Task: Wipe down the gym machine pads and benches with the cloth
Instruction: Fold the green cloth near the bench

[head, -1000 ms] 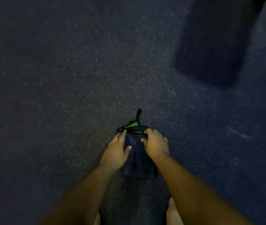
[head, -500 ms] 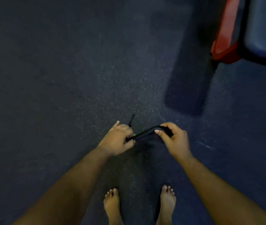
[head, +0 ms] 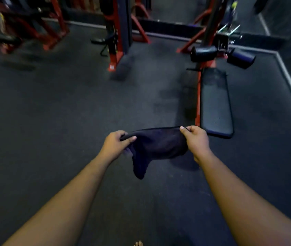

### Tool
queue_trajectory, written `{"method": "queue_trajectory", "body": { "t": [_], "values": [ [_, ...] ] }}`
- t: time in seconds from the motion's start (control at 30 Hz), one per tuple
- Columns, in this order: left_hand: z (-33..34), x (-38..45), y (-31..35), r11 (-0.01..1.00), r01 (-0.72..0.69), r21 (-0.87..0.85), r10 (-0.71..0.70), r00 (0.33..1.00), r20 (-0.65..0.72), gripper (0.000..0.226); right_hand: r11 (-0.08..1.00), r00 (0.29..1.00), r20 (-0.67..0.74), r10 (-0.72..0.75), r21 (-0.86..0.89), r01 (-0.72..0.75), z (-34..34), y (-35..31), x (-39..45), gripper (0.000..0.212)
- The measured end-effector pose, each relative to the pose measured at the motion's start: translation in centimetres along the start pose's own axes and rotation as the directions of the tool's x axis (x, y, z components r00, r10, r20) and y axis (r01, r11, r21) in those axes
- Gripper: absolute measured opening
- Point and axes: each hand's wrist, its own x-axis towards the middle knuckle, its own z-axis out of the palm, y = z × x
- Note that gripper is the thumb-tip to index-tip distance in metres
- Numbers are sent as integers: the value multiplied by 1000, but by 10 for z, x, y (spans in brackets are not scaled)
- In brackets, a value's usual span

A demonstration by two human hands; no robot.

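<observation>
Dark fabric, the cloth [head: 156,145], hangs stretched between both hands at the frame's centre, above the floor [head: 55,112]. The left hand [head: 115,145] pinches its left edge with curled fingers and thumb; the right hand [head: 197,139] grips the right edge the same way, and one corner droops below. The bench [head: 215,102], a black pad on a red frame, lies just beyond the right hand. Two roller pads [head: 203,53] sit at its far end, upper right. Red machines [head: 118,32] stand along the top.

Dim, bluish indoor light; soft shadow on floor [head: 183,164] under cloth [head: 157,144]; motion blur top-left; wide-angle bending at edges.
</observation>
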Motion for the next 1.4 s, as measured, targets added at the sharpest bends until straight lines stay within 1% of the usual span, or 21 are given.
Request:
{"method": "queue_trajectory", "body": {
  "t": [0.07, 0.13, 0.2, 0.27, 0.37, 0.47, 0.53, 0.63, 0.7, 0.73, 0.8, 0.83, 0.9, 0.97, 1.03, 1.1, 1.13, 1.17, 1.23, 1.33, 1.4],
  "values": [
    [3, -2, 38, 973, 13, -230, -25, 998, -51, 34, 988, 998, -29, 61, 140, -56, 3, -25, 0, 29],
    [9, -3, 72, 905, 81, -417, -104, 994, -31, 28, 990, 998, -65, -1, 141, 11, 2, -46, 2, 28],
    [17, 5, 92, 903, 22, -428, -63, 995, -80, 22, 988, 989, -29, -148, 41, 149, 2, -65, 6, 24],
    [25, 20, 107, 932, -77, -355, 36, 992, -123, 14, 969, 970, 3, -242, 45, 241, 7, -80, 10, 18],
    [41, 36, 135, 922, -159, -353, 123, 985, -125, 5, 942, 941, 42, -335, 20, 335, 21, -94, 24, 9],
    [56, 48, 163, 890, -152, -429, 119, 988, -102, 10, 907, 907, 117, -403, -75, 413, 28, -105, 43, 11],
    [60, 63, 174, 855, -120, -504, 109, 993, -50, 13, 893, 891, 122, -438, -53, 447, 25, -114, 59, 13],
    [61, 91, 179, 851, -156, -501, 138, 988, -74, 16, 875, 874, 101, -475, -52, 482, 19, -121, 81, 14],
    [61, 112, 186, 855, -170, -489, 160, 985, -63, 16, 906, 899, 131, -418, -12, 423, 21, -130, 99, 15],
    [61, 121, 190, 854, -176, -489, 182, 983, -36, 15, 935, 914, 194, -355, 64, 350, 24, -137, 105, 17],
    [53, 148, 196, 837, -185, -514, 234, 972, 31, 15, 946, 901, 365, -234, 300, 124, 29, -154, 124, 25],
    [46, 165, 196, 826, -196, -528, 267, 962, 61, 17, 933, 875, 444, -192, 359, 23, 31, -163, 137, 30],
    [32, 194, 198, 837, -226, -498, 325, 938, 121, 22, 960, 826, 537, -173, 281, 18, 30, -176, 163, 36],
    [19, 231, 203, 861, -294, -416, 384, 911, 152, 24, 970, 826, 510, -240, 153, 188, 35, -187, 191, 37],
    [4, 267, 218, 862, -385, -328, 454, 876, 163, 23, 884, 832, 359, -423, -41, 466, 46, -203, 217, 35],
    [-13, 299, 239, 843, -478, -247, 523, 836, 166, 24, 719, 772, 243, -588, -280, 636, 59, -220, 237, 38],
    [-23, 312, 249, 833, -509, -217, 545, 822, 164, 26, 663, 747, 199, -634, -356, 658, 63, -229, 245, 45],
    [-36, 329, 260, 825, -525, -207, 559, 810, 175, 27, 649, 743, 171, -648, -388, 655, 67, -239, 255, 53],
    [-56, 352, 274, 824, -520, -227, 564, 791, 238, 24, 641, 778, 212, -592, -461, 614, 68, -248, 273, 61],
    [-84, 389, 294, 791, -549, -270, 611, 730, 306, 23, 494, 832, 293, -471, -694, 524, 70, -254, 304, 46],
    [-96, 408, 304, 782, -549, -296, 623, 717, 313, 25, 432, 826, 279, -489, -746, 507, 65, -258, 316, 33]
  ]
}}
